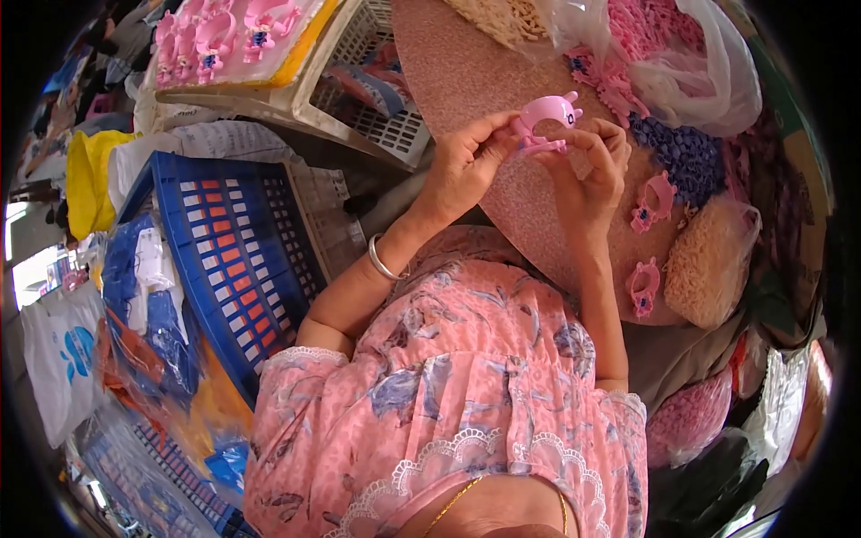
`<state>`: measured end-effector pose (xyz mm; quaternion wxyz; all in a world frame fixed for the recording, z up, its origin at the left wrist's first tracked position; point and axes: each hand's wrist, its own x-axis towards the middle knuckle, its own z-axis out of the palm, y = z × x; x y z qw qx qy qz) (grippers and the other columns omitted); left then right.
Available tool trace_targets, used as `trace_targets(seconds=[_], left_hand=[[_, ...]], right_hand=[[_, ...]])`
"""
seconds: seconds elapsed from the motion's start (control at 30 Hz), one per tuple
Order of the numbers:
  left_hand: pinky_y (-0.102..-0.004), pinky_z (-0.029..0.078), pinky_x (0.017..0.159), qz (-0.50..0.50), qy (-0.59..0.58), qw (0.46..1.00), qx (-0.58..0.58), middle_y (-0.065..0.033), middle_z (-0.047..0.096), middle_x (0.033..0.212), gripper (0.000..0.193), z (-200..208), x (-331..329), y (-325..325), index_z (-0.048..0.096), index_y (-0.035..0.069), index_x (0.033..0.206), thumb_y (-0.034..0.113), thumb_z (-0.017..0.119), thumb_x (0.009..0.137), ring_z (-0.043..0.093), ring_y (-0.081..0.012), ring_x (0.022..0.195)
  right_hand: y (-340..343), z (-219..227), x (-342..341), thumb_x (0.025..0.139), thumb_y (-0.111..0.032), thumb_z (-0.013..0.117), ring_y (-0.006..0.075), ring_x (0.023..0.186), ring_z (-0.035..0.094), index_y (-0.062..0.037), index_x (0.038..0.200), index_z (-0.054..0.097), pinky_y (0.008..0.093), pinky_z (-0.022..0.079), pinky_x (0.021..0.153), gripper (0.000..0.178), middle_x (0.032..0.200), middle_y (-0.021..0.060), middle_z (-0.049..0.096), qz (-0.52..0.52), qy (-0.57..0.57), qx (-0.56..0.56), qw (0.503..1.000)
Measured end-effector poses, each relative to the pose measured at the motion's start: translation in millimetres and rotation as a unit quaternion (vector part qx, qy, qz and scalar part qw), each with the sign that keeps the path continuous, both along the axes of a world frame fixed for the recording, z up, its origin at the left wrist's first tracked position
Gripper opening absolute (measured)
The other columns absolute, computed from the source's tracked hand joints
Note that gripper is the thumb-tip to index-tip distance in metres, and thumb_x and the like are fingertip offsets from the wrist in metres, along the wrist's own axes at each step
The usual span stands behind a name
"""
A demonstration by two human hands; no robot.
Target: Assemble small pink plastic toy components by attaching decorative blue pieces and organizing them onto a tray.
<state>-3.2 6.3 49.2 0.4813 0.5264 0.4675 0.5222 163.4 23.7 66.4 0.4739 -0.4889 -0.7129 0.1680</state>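
Note:
Over the near part of the round table, both my hands meet at a pink plastic ring-shaped toy with small ears and a dark eye (549, 111). My left hand (471, 166) pinches its left side between thumb and fingers. At its lower right, my right hand (587, 170) has its fingers closed round a small pink part that touches or joins the ring; my fingers partly hide the spot. Right of my right hand, two similar pink toys with blue bodies, one farther (659, 197) and one nearer (644, 289), lie on the speckled table (466, 81).
Small dark-blue pieces (686, 161) lie heaped at the right, beside a bag of beige pieces (713, 260). A clear bag of pink parts (659, 40) stands beyond. At far left, several finished-looking pink toys lie on a tray (238, 45) above a white crate (359, 134). A blue basket (238, 260) leans at my left.

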Motion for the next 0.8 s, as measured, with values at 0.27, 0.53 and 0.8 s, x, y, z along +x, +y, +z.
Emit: trace_targets(seconds=[0.27,0.53,0.8], left_hand=[[-0.0270,0.055,0.072,0.050,0.057,0.995,0.061,-0.0110,0.073,0.096,0.025,-4,13,-1,0.064,-0.004,0.117,0.004,0.064,0.094,0.069,-0.0137,0.086],[-0.0277,0.053,0.086,0.028,-0.373,0.907,-0.191,-0.0060,0.070,0.106,0.025,16,0,-4,0.066,0.000,0.116,0.003,0.065,0.091,0.065,-0.0128,0.097],[-0.0283,0.056,0.071,0.142,-0.327,0.931,0.074,-0.0083,0.068,0.100,0.023,83,-124,2,0.062,-0.002,0.112,-0.002,0.063,0.089,0.066,-0.0162,0.084]], right_hand=[[-9,4,-9,0.070,-0.012,0.085,0.0193,0.101,0.050,-0.0033,0.091,0.071,0.0331,0.038,0.093,0.027,0.097,0.0038,0.051,-0.083,0.000,-0.088,0.993],[14,6,4,0.078,-0.005,0.076,0.0182,0.094,0.054,-0.0016,0.131,0.056,0.0310,0.045,0.087,0.057,0.109,0.0056,0.056,-0.079,0.075,0.005,0.994],[7,-34,70,0.094,-0.008,0.066,0.0093,0.090,0.051,-0.0058,0.136,0.052,0.0216,0.044,0.079,0.044,0.104,0.0007,0.054,-0.031,0.254,-0.066,0.965]])
